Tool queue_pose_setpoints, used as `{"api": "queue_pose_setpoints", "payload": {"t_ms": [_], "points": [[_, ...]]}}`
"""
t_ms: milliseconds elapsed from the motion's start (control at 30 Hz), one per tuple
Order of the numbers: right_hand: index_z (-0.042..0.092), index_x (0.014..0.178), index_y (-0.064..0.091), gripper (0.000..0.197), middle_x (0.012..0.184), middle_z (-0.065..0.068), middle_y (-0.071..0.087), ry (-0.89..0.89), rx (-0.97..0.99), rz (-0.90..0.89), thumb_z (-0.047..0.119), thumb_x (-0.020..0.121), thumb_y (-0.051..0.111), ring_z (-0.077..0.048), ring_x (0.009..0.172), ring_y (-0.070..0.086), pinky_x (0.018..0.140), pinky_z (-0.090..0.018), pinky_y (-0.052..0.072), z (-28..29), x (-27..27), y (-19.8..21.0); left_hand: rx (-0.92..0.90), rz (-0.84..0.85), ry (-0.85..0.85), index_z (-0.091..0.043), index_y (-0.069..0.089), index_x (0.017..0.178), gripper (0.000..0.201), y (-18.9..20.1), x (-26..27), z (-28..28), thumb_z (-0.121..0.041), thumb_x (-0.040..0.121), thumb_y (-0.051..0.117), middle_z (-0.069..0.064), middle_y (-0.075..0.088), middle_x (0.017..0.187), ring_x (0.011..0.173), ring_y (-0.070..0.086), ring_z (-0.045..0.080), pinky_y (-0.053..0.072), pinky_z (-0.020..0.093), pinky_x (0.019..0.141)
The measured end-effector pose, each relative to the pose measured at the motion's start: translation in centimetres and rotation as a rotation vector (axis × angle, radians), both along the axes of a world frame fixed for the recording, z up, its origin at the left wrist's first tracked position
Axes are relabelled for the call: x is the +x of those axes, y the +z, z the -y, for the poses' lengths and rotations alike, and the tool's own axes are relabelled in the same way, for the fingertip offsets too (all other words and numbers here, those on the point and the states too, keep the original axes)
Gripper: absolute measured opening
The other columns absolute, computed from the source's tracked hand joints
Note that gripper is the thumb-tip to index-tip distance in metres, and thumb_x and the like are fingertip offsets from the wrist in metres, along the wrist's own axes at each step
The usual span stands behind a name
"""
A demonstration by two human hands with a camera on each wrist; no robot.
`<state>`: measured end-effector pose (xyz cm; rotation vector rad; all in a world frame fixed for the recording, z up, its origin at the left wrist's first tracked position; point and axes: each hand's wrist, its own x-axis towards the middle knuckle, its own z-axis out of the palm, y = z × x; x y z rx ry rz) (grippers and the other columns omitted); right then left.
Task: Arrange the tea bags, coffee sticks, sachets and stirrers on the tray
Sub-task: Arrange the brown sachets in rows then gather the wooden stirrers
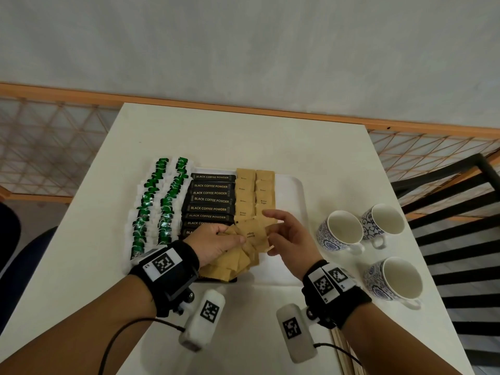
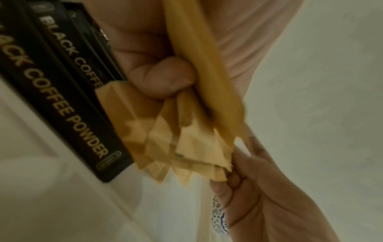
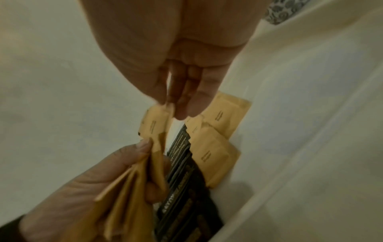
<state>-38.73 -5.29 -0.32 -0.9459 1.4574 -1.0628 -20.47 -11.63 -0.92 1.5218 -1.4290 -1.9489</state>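
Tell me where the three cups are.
In the head view the cups stand on the table, to the right of the tray: two side by side farther back, the third nearer the person, beside the right hand.

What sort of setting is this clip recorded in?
Probably a café or pantry drinks table: a white tray of black coffee sticks and brown sugar sachets, blue-patterned cups, a black slatted chair.

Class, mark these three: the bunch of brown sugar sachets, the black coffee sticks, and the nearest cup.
Brown sugar sachets [image 1: 253, 235]: head view, top sachet's printed face.
Black coffee sticks [image 1: 211, 200]: head view, a middle stick's label.
Nearest cup [image 1: 374, 286]: head view, patterned outer wall.
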Motion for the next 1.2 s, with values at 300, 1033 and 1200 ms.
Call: {"api": "queue_pose_setpoints", "payload": {"t_ms": [300, 1033, 1200], "points": [[0.041, 0.077, 0.075, 0.042, 0.098, 0.004, 0.063, 0.032, -0.127, -0.186, -0.001, 0.078, 0.071, -0.014, 0.084, 0.061, 0.077, -0.023, 0.053, -0.6, -0.5, -1.3, 0.128, -0.016, 0.031, -0.008, 0.072, 0.088, 0.044, -0.4, -0.2, -0.1, -0.040, 0.060, 0.084, 0.010, 0.073, 0.084, 0.079, 0.068, 0.023, 0.055, 0.036, 0.082], [0.021, 0.080, 0.061, 0.017, 0.079, 0.003, 0.067, -0.051, 0.342, -0.611, 0.035, 0.079, 0.070, -0.014, 0.073, 0.061, 0.069, -0.029, 0.051, 0.2, -2.5, -3.8, 0.047, -0.048, 0.195, -0.008, 0.069, 0.091, 0.014, -0.8, 0.8, 0.5, 0.001, 0.080, 0.069, 0.009, 0.069, 0.089, 0.083, 0.063, 0.022, 0.052, 0.033, 0.080], [0.023, 0.093, 0.060, 0.015, 0.070, 0.008, 0.056, -0.125, 0.205, -0.525, 0.034, 0.084, 0.066, -0.007, 0.063, 0.053, 0.055, -0.019, 0.040, -0.2, -1.5, -2.3, 0.053, -0.060, 0.179, -0.013, 0.069, 0.079, 0.028, -0.8, 0.2, 0.2, -0.018, 0.053, 0.080, 0.006, 0.067, 0.084, 0.082, 0.061, 0.020, 0.050, 0.036, 0.084]]}}
